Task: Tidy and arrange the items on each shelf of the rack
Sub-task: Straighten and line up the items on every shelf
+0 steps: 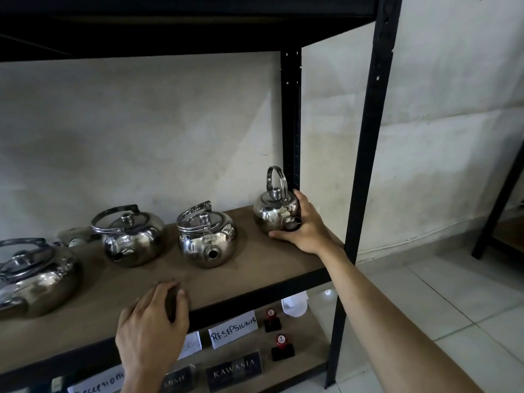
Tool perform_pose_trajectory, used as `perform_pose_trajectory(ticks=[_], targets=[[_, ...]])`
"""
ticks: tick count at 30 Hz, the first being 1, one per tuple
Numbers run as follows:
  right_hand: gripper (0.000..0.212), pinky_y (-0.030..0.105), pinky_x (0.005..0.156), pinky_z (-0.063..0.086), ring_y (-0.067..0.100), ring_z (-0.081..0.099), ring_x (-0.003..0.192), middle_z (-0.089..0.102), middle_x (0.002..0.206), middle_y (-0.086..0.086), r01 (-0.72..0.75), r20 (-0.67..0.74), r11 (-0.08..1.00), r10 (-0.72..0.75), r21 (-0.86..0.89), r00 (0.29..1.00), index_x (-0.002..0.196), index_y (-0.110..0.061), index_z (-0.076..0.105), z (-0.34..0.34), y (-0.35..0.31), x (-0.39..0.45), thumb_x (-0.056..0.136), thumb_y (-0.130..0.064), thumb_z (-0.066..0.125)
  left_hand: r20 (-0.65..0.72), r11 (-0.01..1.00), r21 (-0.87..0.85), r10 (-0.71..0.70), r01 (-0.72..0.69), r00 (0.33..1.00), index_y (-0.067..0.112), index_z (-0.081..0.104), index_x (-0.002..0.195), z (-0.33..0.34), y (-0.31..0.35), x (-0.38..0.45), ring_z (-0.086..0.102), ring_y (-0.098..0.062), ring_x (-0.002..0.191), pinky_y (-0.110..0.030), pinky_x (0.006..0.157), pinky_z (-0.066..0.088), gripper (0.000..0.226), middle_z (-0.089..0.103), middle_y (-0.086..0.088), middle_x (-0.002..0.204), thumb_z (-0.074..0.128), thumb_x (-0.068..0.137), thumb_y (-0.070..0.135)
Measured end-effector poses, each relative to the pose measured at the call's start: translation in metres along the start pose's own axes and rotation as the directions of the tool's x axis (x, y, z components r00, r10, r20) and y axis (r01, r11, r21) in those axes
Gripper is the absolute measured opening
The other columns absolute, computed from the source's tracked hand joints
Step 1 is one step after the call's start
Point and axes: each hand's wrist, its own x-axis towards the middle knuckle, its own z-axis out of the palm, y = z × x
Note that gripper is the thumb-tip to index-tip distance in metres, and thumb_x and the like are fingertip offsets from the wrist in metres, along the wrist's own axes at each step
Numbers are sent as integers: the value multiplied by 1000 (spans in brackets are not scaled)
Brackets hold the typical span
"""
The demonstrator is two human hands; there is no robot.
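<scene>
The right hand (pixel 304 225), at centre right of the frame, wraps around the right side of a small shiny metal kettle (pixel 274 212). Its thumb lies along the base in front, and its fingers curl behind the body, so it is grasping the kettle. This kettle stands upright on the brown shelf (pixel 255 268), at the far right end, just beside the rack's black rear post (pixel 291 117). Its handle stands up and its spout points toward the viewer and to the right.

The left hand (pixel 153 327), at lower centre, rests on the front edge of the same shelf. Its fingers are loosely bent and laid over the board, and it holds nothing.

To the left of the held kettle, three more metal kettles sit in a row on the shelf with their handles folded down. One (pixel 206 239) is at centre. Another (pixel 131 236) is left of it. A larger kettle (pixel 34 279) is at the left edge of the frame, closer to the viewer.

A black front post (pixel 365 165) rises on the right. Below, on the lower shelf (pixel 309 355), lie a white paper label reading "RESEPSIONIS" (pixel 233 329), a dark sign reading "KAWASIA" (pixel 234 371) and two red-topped stamps (pixel 276 334). A pale wall (pixel 453 109) stands behind, and light floor tiles (pixel 467 307) fill the lower right.
</scene>
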Motion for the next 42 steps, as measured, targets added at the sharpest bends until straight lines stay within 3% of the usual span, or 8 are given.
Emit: perform_pose_trajectory(ticks=[5, 10, 13, 18, 33, 42], targets=[[139, 31, 113, 37, 17, 44, 136, 41, 150, 0, -30, -13, 999, 31, 35, 999, 162, -36, 13, 3, -3, 0, 53, -53, 99, -3, 1000, 18, 20, -20, 1000, 24, 70, 108, 3, -2, 0, 70, -28, 98, -45, 89, 47, 18, 76, 0, 108, 68, 90, 26], [131, 36, 112, 42, 21, 49, 133, 45, 145, 1, -45, -56, 999, 46, 26, 997, 158, -38, 20, 9, -3, -2, 54, -57, 97, 1, 999, 20, 26, -26, 1000, 24, 70, 108, 1, -1, 0, 71, -27, 97, -43, 88, 47, 18, 76, -1, 107, 69, 90, 27], [130, 32, 110, 41, 20, 48, 132, 43, 146, 2, -39, -70, 998, 43, 48, 997, 159, -37, 19, 9, -1, -5, 56, -53, 97, -6, 999, 10, 39, -39, 999, 23, 70, 107, 0, -1, -1, 71, -27, 96, -44, 87, 47, 16, 76, -1, 106, 64, 93, 29], [129, 23, 106, 37, 19, 46, 135, 38, 151, 4, -48, -89, 994, 57, 95, 994, 161, -33, 19, 2, 4, -6, 60, -42, 99, 0, 999, 4, 49, -49, 999, 24, 70, 107, -3, 1, -2, 72, -27, 93, -45, 88, 48, 34, 76, 0, 105, 46, 91, 41], [128, 25, 111, 37, 17, 44, 138, 37, 154, 1, -101, -81, 987, 111, 122, 990, 161, -33, 18, -10, 7, -5, 62, -35, 99, 3, 999, 4, 32, -32, 999, 23, 71, 108, 4, -4, -1, 71, -27, 99, -47, 91, 47, 17, 76, -2, 108, 66, 92, 28], [129, 26, 111, 37, 17, 44, 137, 37, 153, 1, -124, -69, 987, 131, 102, 989, 161, -33, 18, -11, 5, -7, 61, -37, 99, -22, 998, 8, 65, -65, 998, 24, 70, 108, 8, -7, 1, 71, -24, 98, -44, 90, 47, 24, 75, 1, 108, 53, 97, 36]])
